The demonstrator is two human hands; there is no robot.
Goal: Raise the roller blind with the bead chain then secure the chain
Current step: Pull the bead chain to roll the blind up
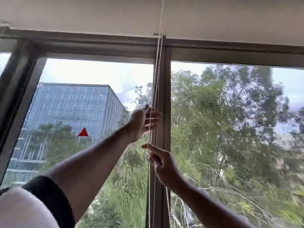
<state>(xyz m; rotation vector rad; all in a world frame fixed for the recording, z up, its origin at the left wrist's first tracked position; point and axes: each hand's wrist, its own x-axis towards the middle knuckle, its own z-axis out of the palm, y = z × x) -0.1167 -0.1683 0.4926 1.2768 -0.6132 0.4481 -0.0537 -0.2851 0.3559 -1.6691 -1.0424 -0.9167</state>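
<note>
My left hand point(144, 120) is spread loose beside the bead chain point(157, 76). My right hand point(162, 162) pinches it lower down.

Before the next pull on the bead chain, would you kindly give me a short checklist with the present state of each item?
1. Right hand has a grip on the bead chain: ok, thumb and forefinger pinch the left strand.
2. Left hand ready to take over higher up: not ok yet, its fingers are spread open beside the strands, gripping nothing.
3. The two strands run apart, untangled: ok above the hands; cannot tell where the hands cover them.
4. Roller blind raised far enough: ok so far, its bottom edge sits near the top of the window frame.
5. A hook or cleat to secure the chain: cannot tell, none in view.
</note>
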